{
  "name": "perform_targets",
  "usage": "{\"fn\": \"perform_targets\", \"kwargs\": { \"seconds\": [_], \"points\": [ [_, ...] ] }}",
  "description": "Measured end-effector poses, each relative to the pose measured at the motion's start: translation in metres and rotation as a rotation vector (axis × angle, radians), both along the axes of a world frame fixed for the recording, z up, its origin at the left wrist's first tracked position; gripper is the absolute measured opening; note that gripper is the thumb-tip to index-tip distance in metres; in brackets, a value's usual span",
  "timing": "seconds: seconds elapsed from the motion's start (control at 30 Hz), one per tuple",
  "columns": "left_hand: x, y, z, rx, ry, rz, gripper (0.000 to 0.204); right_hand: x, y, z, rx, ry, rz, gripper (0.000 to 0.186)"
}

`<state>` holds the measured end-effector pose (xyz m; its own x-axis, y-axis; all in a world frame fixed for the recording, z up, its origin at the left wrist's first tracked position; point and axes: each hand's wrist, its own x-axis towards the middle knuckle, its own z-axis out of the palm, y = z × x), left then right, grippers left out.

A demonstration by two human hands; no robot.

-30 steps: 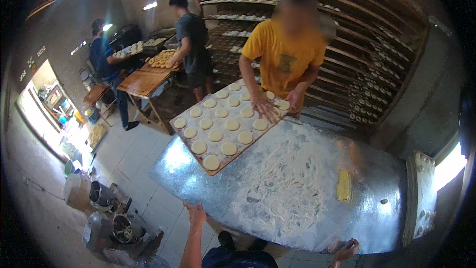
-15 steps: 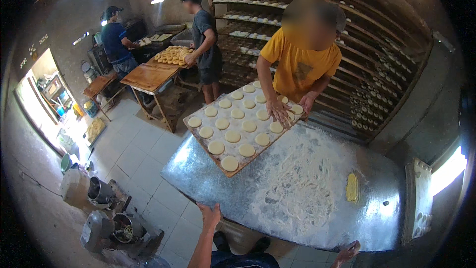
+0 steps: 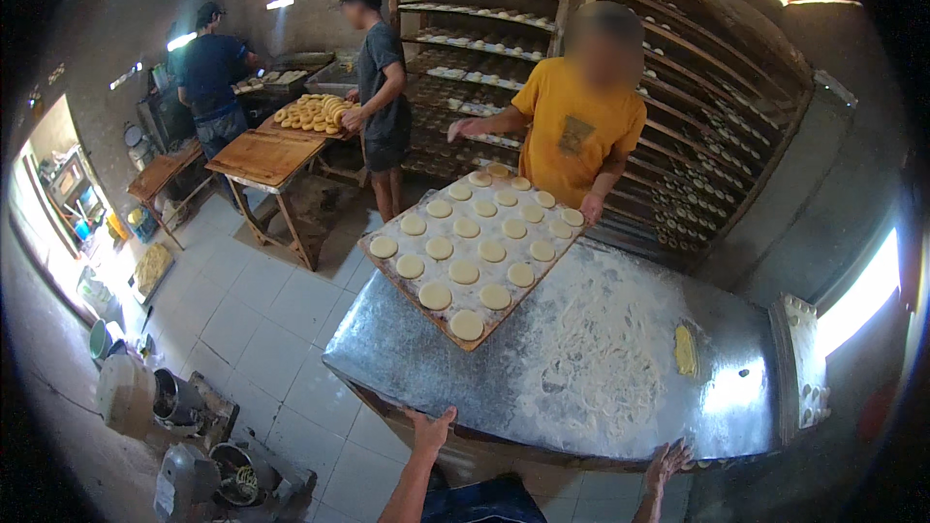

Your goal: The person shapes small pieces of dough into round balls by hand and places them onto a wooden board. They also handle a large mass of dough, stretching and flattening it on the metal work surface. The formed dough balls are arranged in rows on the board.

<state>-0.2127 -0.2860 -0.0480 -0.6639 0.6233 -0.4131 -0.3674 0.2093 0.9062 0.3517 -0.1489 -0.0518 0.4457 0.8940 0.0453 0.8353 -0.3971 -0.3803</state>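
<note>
My left hand [image 3: 432, 429] is at the near edge of the metal-topped table [image 3: 387, 358], thumb and fingers apart, holding nothing. Farther right, my right hand [image 3: 666, 466] touches the same edge with its fingers spread. Loose flour [image 3: 591, 368] covers the middle of the tabletop. A flat piece of yellow dough [image 3: 686, 349] lies to the right of the flour. Across the table, a wooden board [image 3: 426, 308] carries rows of round flat dough pieces [image 3: 464, 272]. A co-worker in a yellow shirt [image 3: 581, 116] has one hand [image 3: 591, 207] at the board's far corner.
Tall racks [image 3: 717, 107] with filled trays stand behind the co-worker. At the back left, two people work near a wooden table [image 3: 266, 157] piled with ring-shaped pieces [image 3: 310, 114]. Mixers [image 3: 184, 479] stand on the floor at left. Another dough board [image 3: 802, 358] leans at right.
The co-worker in yellow has lifted one hand off the dough pieces and stretched it out to the left. My right hand has moved slightly left, fingers now spread. The whole view has shifted a little.
</note>
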Motion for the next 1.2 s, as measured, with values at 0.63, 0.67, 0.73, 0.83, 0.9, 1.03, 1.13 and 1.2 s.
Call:
{"fn": "perform_targets", "kwargs": {
  "seconds": [0.63, 0.67, 0.73, 0.83, 0.9, 1.03, 1.13, 1.2],
  "points": [
    [-0.014, 0.002, -0.004, -0.225, -0.034, -0.117, 0.101, -0.014, -0.009, 0.008, 0.101, 0.024, -0.031, 0.067],
    [-0.011, 0.004, 0.002, -0.23, -0.046, -0.122, 0.098, -0.012, -0.008, 0.009, 0.097, 0.006, -0.041, 0.067],
    [-0.01, 0.004, 0.0, -0.15, 0.07, -0.145, 0.095, -0.011, -0.007, 0.011, 0.096, -0.002, -0.043, 0.067],
    [-0.008, 0.004, -0.008, -0.101, 0.126, -0.089, 0.092, -0.014, -0.009, 0.011, 0.095, 0.022, -0.029, 0.065],
    [-0.015, 0.003, -0.032, -0.015, 0.065, -0.06, 0.097, -0.02, -0.005, 0.01, 0.089, 0.039, -0.019, 0.064],
    [-0.02, 0.007, -0.062, 0.014, -0.021, -0.243, 0.118, -0.004, -0.007, 0.005, 0.082, 0.003, -0.03, 0.064],
    [-0.022, 0.004, -0.075, -0.042, -0.013, -0.279, 0.128, -0.002, -0.013, 0.006, 0.094, -0.006, -0.036, 0.064],
    [-0.048, -0.004, -0.102, -0.01, 0.008, -0.194, 0.134, -0.031, 0.002, 0.003, 0.126, 0.039, 0.006, 0.064]
  ]
}}
